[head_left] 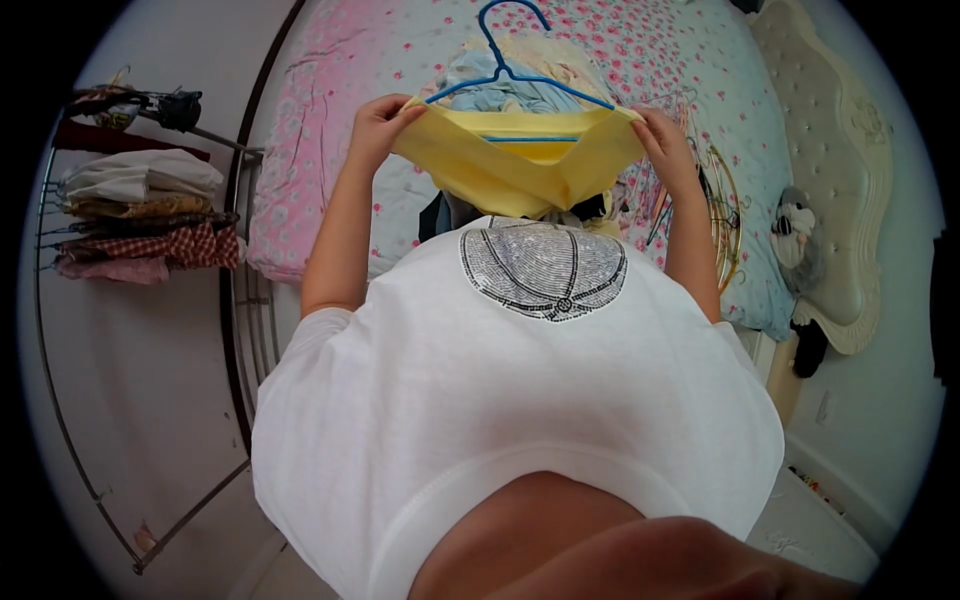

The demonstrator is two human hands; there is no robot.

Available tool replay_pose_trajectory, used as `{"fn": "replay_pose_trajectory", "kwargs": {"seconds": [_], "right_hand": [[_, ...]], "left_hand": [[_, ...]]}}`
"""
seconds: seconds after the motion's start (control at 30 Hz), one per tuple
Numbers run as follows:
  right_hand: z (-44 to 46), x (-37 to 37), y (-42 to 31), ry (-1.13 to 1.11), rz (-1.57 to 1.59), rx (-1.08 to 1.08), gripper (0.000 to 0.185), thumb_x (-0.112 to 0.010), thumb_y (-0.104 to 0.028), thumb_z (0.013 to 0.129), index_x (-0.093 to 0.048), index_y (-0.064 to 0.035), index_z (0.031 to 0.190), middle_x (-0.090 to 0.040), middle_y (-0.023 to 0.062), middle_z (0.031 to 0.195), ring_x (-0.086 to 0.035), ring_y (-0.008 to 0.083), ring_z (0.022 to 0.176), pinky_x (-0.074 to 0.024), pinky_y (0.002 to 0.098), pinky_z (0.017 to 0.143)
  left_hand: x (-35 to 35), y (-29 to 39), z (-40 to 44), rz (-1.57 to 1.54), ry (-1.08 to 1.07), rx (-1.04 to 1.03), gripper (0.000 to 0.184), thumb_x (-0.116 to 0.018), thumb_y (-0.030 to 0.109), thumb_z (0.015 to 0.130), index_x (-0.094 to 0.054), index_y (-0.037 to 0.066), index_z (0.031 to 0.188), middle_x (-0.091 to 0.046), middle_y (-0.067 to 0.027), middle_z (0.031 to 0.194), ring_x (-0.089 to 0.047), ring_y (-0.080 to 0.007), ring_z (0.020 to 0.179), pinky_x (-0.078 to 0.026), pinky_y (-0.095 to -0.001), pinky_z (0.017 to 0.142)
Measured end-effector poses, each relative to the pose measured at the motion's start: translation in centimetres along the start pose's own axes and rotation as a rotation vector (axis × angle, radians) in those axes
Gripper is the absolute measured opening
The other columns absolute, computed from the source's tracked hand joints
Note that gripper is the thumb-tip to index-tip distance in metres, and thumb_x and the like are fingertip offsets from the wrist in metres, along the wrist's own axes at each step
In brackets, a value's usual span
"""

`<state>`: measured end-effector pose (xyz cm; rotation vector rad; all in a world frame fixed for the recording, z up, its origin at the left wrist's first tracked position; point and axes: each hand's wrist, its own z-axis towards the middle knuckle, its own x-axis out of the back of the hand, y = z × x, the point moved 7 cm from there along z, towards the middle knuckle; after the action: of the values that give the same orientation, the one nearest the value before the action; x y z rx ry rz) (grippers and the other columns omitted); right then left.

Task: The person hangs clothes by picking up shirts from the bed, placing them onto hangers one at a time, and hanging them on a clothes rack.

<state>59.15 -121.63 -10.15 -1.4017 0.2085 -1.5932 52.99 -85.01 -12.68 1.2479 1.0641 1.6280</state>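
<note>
A yellow garment [500, 170] is stretched between my two hands in front of my chest. Inside its neckline sits a blue hanger [503, 72], its hook pointing up and away from me. My left hand [383, 130] pinches the garment's shoulder at the left end of the hanger. At the other end, my right hand [662, 140] grips the opposite shoulder. The garment's lower part hangs down and is partly hidden behind my white shirt.
A bed with a floral sheet [330, 150] lies ahead, bearing folded light clothes [520, 95] and several loose hangers [728, 220]. At the left stands a metal rack [45, 330] with hanging clothes [150, 210]. A tufted headboard [835, 130] is on the right.
</note>
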Motion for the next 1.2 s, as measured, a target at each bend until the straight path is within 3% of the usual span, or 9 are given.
{"fn": "replay_pose_trajectory", "kwargs": {"seconds": [0.07,0.17,0.27,0.4,0.6,0.8,1.0,1.1,1.2], "right_hand": [[0.1,-0.7,0.7,-0.105,-0.061,-0.159,0.026,-0.052,-0.022,0.083,-0.055,-0.0025,0.100,-0.058,0.0125,0.088,-0.055,0.0237,0.086,-0.0420,0.0306,0.076],[0.2,-0.8,-0.3,-0.079,-0.123,-0.094,0.026,-0.052,-0.023,0.083,-0.055,-0.0045,0.101,-0.059,0.0124,0.082,-0.057,0.0241,0.079,-0.0431,0.0317,0.070],[0.1,-0.7,-1.0,-0.025,0.023,-0.093,0.024,-0.054,-0.024,0.082,-0.057,-0.0050,0.097,-0.060,0.0116,0.078,-0.057,0.0247,0.072,-0.0434,0.0328,0.064],[-0.1,-0.8,-0.2,-0.012,0.035,-0.075,0.023,-0.056,-0.023,0.081,-0.058,-0.0045,0.093,-0.059,0.0095,0.073,-0.056,0.0207,0.065,-0.0428,0.0290,0.061],[-0.8,-0.1,1.1,0.069,0.194,-0.203,0.019,-0.060,-0.020,0.079,-0.059,-0.0025,0.087,-0.056,0.0036,0.068,-0.050,0.0095,0.061,-0.0397,0.0230,0.058],[-0.8,0.8,1.4,0.028,0.182,-0.158,0.018,-0.061,-0.018,0.079,-0.059,-0.0009,0.084,-0.056,0.0012,0.067,-0.049,0.0077,0.061,-0.0385,0.0216,0.057],[-1.0,0.5,2.5,0.047,0.292,-0.237,0.018,-0.061,-0.019,0.079,-0.060,-0.0012,0.083,-0.057,-0.0002,0.069,-0.049,0.0062,0.063,-0.0388,0.0207,0.058],[-1.3,1.1,2.7,0.129,0.340,-0.276,0.018,-0.062,-0.019,0.078,-0.061,-0.0019,0.083,-0.057,-0.0005,0.070,-0.050,0.0059,0.063,-0.0389,0.0202,0.057],[-1.4,2.5,3.4,0.218,0.362,-0.322,0.018,-0.064,-0.019,0.077,-0.062,-0.0023,0.084,-0.058,-0.0001,0.070,-0.051,0.0059,0.063,-0.0394,0.0198,0.057]], "left_hand": [[-0.4,0.1,0.0,-0.019,-0.010,0.023,0.018,-0.066,0.016,0.075,-0.064,0.000,0.083,-0.060,-0.0005,0.069,-0.052,-0.0059,0.061,-0.042,-0.0202,0.056],[-0.6,0.9,-0.2,0.025,-0.008,0.018,0.019,-0.066,0.017,0.075,-0.064,0.000,0.083,-0.059,-0.0006,0.068,-0.051,-0.0055,0.060,-0.041,-0.0201,0.055],[-0.6,1.5,-0.6,0.067,-0.024,0.032,0.020,-0.066,0.018,0.075,-0.064,0.001,0.084,-0.059,-0.0004,0.066,-0.051,-0.0052,0.060,-0.041,-0.0204,0.054],[-0.9,1.5,-0.7,0.076,-0.064,-0.016,0.019,-0.066,0.018,0.075,-0.064,0.002,0.084,-0.058,-0.0003,0.066,-0.049,-0.0050,0.060,-0.040,-0.0214,0.053],[-1.2,3.5,-1.1,0.502,-0.088,-0.264,0.018,-0.057,0.023,0.079,-0.061,0.007,0.088,-0.058,-0.0072,0.067,-0.053,-0.0172,0.058,-0.040,-0.0273,0.053],[-1.0,3.7,-1.4,0.598,-0.074,-0.272,0.019,-0.052,0.026,0.082,-0.059,0.008,0.083,-0.055,-0.0095,0.065,-0.053,-0.0232,0.058,-0.039,-0.0311,0.052],[-1.3,3.8,-1.0,0.620,-0.102,-0.181,0.018,-0.056,0.020,0.081,-0.058,0.003,0.087,-0.057,-0.0106,0.074,-0.055,-0.0203,0.067,-0.042,-0.0274,0.059],[-1.0,4.5,-0.9,0.660,0.046,-0.515,0.027,-0.060,0.021,0.078,-0.055,0.002,0.096,-0.059,-0.0110,0.087,-0.057,-0.0210,0.079,-0.043,-0.0278,0.066],[0.0,2.2,-0.3,0.353,0.170,-0.316,0.051,-0.067,0.019,0.072,-0.044,0.001,0.114,-0.054,-0.0138,0.104,-0.054,-0.0243,0.095,-0.044,-0.0313,0.079]]}}
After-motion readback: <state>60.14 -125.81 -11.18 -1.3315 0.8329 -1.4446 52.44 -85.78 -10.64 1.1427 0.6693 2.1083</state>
